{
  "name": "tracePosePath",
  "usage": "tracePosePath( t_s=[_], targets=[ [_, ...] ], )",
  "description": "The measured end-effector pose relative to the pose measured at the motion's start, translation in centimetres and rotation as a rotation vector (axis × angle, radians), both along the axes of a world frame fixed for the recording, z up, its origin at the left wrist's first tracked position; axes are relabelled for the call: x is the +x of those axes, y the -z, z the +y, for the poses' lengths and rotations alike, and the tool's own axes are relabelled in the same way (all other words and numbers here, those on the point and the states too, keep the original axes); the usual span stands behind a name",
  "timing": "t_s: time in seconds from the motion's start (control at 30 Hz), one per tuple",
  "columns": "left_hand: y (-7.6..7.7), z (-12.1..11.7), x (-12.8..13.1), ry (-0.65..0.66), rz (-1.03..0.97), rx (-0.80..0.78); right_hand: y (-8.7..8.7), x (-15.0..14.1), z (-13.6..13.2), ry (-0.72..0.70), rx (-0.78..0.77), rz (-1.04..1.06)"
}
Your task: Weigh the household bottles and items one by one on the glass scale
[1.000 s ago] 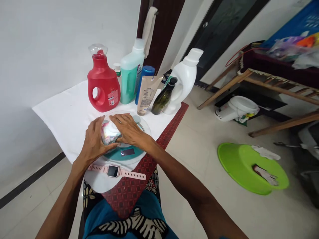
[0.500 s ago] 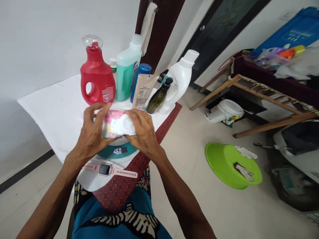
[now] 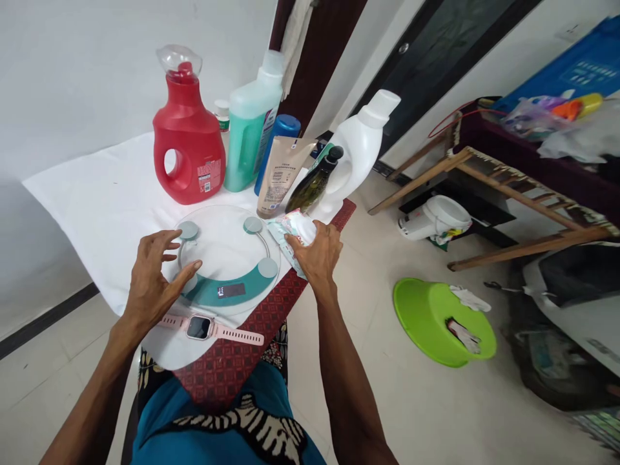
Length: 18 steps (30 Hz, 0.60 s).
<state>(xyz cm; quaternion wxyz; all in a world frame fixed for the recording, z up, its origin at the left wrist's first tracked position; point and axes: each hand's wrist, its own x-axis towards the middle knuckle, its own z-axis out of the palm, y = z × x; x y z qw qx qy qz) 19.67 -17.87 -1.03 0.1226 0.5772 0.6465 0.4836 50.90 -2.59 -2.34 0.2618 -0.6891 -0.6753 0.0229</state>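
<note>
White-and-blue oblong plastic packet [image 3: 289, 227], likely soft, light, best side-held: right hand [image 3: 317, 257] clasps it by the table's right edge [image 3: 345, 214]; left hand [image 3: 152, 276] empty.

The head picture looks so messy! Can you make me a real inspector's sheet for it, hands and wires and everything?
Surface: white cloth over a red patterned cloth.
Things: round glass scale, its reading too small to tell; soft packet at the scale's right edge.
Clutter: pink watch in front of the scale; red jug, green bottle, beige tube and white bottle behind it.
Left hand: fingers spread at the scale's left edge; contact unclear.
Right hand: holds the packet.
Cables: nothing seen for certain.
Surroundings: green basin on the floor, gloves on it; wooden bench beyond.
</note>
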Motion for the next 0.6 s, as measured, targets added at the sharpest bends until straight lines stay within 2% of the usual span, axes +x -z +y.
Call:
tracePosePath(
  t_s=[0.07,0.2,0.33,0.43,0.53,0.6],
  targets=[
    [0.1,0.0,-0.1,0.011,0.011,-0.013,0.5,-0.3,0.4,0.045,0.003,0.037],
    [0.4,-0.1,-0.3,0.026,0.023,-0.056,0.3,-0.6,1.1,0.134,-0.013,0.047],
    [0.5,1.3,-1.0,-0.041,-0.039,-0.056,0.2,-0.9,1.4,0.033,-0.020,0.006],
    [-0.4,4.9,-2.7,-0.184,-0.085,0.051,0.8,-0.9,1.2,-0.043,0.021,0.020],
    [-1.8,10.4,-5.1,-0.311,-0.097,0.172,1.6,-0.9,0.8,-0.034,0.061,-0.010],
    [-2.4,14.5,-6.5,-0.327,-0.108,0.224,2.0,-1.2,0.6,-0.005,0.078,-0.043]
  ],
)
